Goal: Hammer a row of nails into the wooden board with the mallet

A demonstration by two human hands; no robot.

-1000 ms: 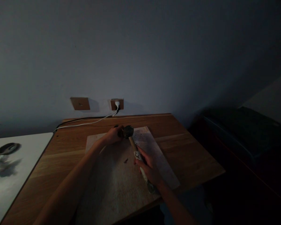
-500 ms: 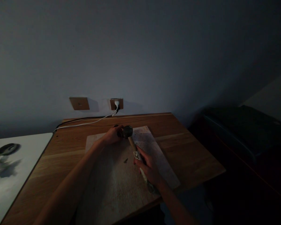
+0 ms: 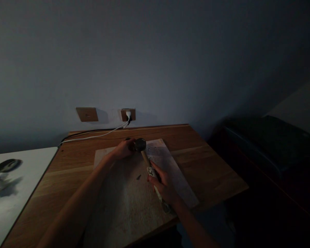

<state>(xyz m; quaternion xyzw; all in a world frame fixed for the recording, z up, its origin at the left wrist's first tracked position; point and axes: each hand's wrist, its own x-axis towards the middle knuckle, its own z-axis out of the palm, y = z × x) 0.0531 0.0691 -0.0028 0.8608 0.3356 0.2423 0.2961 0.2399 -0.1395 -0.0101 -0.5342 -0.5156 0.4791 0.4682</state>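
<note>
Dimly: hammer (image 3: pixel 145 156), dark round head, pale-wrapped wooden handle, slants across worn board (image 3: pixel 124 203). Right hand (image 3: pixel 164 186) clenched round handle; left hand (image 3: pixel 124 148) curled against head, grip unclear. Bare desk (image 3: pixel 209 172) rightward, edge close.

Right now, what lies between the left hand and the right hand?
In the head view: the hammer head and its wooden handle, over the board; a small dark speck lies there too.

Open wooden table (image 3: pixel 212 172) lies right of the board (image 3: pixel 129 206), the hammer (image 3: pixel 145 158) slants across the board's far half, a white cable (image 3: pixel 93 136) crosses the table's back left, and the wall (image 3: pixel 170 69) closes off the rear.
</note>
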